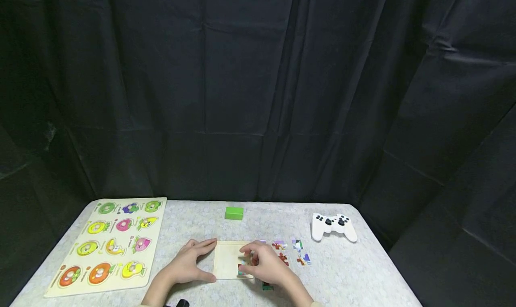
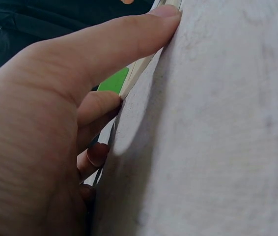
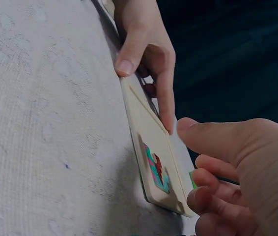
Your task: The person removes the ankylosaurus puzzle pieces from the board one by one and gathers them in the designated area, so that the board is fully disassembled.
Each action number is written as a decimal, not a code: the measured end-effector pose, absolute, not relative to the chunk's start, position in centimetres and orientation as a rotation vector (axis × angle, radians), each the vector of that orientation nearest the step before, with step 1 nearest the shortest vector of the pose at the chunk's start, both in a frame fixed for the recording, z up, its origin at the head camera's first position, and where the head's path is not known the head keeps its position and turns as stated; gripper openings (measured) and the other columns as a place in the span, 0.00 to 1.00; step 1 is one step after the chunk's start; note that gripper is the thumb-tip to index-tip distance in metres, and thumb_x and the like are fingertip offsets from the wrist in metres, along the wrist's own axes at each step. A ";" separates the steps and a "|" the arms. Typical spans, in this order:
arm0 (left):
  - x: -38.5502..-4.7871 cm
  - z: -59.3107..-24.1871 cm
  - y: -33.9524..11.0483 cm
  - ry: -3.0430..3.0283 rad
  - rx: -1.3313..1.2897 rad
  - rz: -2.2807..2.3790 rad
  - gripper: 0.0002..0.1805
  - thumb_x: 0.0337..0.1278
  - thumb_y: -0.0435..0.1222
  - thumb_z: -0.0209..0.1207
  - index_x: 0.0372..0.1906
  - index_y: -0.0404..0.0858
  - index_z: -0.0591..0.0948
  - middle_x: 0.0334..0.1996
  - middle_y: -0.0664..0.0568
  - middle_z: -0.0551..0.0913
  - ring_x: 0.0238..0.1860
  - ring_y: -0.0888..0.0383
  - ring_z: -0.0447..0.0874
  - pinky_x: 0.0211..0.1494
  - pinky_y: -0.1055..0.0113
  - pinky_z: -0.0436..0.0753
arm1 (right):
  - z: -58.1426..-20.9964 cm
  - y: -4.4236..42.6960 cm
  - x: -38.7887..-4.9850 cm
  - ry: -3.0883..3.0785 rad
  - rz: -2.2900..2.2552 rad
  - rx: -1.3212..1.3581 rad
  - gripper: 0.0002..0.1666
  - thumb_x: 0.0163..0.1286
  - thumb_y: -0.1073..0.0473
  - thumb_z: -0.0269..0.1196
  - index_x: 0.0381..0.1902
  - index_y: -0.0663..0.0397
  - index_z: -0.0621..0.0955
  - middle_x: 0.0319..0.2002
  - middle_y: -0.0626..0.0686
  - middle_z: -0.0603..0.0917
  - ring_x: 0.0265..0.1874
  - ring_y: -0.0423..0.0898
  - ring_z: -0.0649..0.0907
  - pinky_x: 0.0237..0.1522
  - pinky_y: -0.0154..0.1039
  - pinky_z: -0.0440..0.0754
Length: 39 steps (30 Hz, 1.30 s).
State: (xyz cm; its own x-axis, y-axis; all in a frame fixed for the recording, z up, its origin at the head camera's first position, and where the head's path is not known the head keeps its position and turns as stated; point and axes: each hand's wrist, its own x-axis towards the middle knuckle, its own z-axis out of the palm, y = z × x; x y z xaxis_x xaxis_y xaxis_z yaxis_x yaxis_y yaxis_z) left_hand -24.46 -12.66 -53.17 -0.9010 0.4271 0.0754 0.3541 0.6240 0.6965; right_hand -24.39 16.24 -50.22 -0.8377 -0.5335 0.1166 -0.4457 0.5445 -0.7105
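A shallow wooden puzzle tray point(image 1: 227, 261) lies on the table between the hands. My left hand point(image 1: 187, 263) touches its left side, with the thumb at the near corner and the index finger at the far corner. One colourful jigsaw piece point(image 3: 154, 168) sits inside the tray near its right end. My right hand point(image 1: 267, 263) hovers over the tray's right part. In the right wrist view a gap shows between its thumb and loosely bent fingers, and nothing is seen held there. More jigsaw pieces point(image 1: 283, 258) lie to the right of the tray, some partly hidden by this hand.
A large wooden fruit puzzle board point(image 1: 159, 235) covers the table's left side. Behind the tray stands a green block point(image 1: 234, 213). A white game controller point(image 1: 333, 226) lies at the right. Black cloth point(image 1: 242, 96) hangs behind the table.
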 end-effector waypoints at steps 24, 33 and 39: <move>-24.6 -53.3 -12.7 2.730 0.662 1.153 0.56 0.36 0.58 0.82 0.76 0.41 0.76 0.78 0.54 0.72 0.46 0.64 0.65 0.59 0.54 0.73 | -50.6 16.1 -24.0 2.631 -1.083 -0.754 0.18 0.62 0.59 0.79 0.47 0.59 0.87 0.39 0.46 0.81 0.31 0.34 0.77 0.39 0.33 0.79; -24.6 -53.5 -12.7 2.747 0.649 1.146 0.57 0.34 0.58 0.83 0.75 0.42 0.77 0.77 0.55 0.73 0.45 0.64 0.65 0.57 0.58 0.73 | -50.8 15.9 -23.9 2.648 -1.085 -0.749 0.17 0.61 0.60 0.80 0.45 0.55 0.85 0.39 0.46 0.78 0.31 0.33 0.76 0.37 0.32 0.78; -24.5 -53.3 -12.6 2.737 0.649 1.150 0.56 0.35 0.58 0.82 0.75 0.41 0.77 0.78 0.54 0.73 0.47 0.65 0.65 0.60 0.54 0.73 | -50.6 15.9 -23.9 2.653 -1.076 -0.778 0.18 0.59 0.63 0.80 0.44 0.53 0.83 0.36 0.46 0.77 0.29 0.33 0.74 0.36 0.32 0.76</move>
State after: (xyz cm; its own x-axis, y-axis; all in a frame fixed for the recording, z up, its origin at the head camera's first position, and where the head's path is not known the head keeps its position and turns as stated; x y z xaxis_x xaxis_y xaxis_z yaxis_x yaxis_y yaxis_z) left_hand -24.54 -12.64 -53.35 -0.9039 0.4223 0.0688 0.3446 0.6234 0.7019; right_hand -23.93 15.88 -50.62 -0.8482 -0.5286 0.0330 -0.4022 0.6022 -0.6896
